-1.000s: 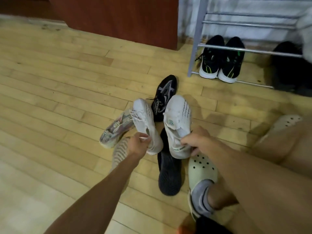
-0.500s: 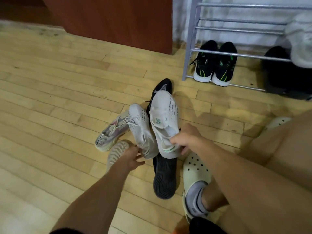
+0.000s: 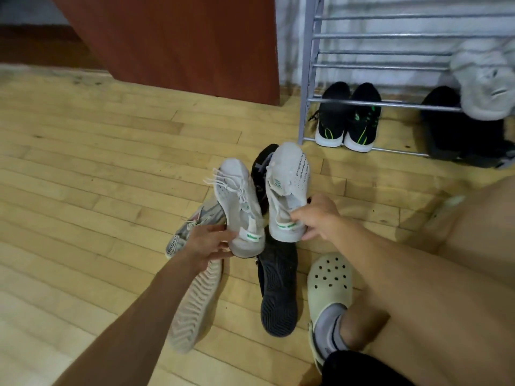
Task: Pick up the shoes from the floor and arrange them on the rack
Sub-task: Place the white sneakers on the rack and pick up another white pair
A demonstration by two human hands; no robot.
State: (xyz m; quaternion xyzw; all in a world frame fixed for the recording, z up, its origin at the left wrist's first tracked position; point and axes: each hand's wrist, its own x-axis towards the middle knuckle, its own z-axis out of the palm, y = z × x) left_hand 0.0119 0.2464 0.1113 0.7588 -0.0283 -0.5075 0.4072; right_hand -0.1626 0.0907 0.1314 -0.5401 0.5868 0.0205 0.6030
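Observation:
Two white knit sneakers with green heel tabs are in my hands above a heap of shoes on the wooden floor. My right hand [image 3: 315, 215] grips the heel of the right white sneaker [image 3: 287, 188], toe pointing away. My left hand [image 3: 207, 242] holds the heel of the left white sneaker [image 3: 239, 204], which is tilted on its side. Under them lie a black sneaker [image 3: 278, 288] sole up, a pale sneaker [image 3: 195, 299] sole up, a grey patterned sneaker [image 3: 189, 227] and another black shoe [image 3: 262, 162]. The grey metal rack [image 3: 306, 79] stands at the upper right.
A black pair with green accents [image 3: 348, 118] sits on the rack's lowest shelf, beside a dark shoe [image 3: 457, 129]. A pale grey shoe [image 3: 485, 79] rests on a higher bar. A red-brown cabinet [image 3: 181, 43] stands left of the rack. My foot wears a cream clog [image 3: 328, 285].
My left hand let go of the left white sneaker, then took hold of its heel again. Both white sneakers have risen and moved toward the rack.

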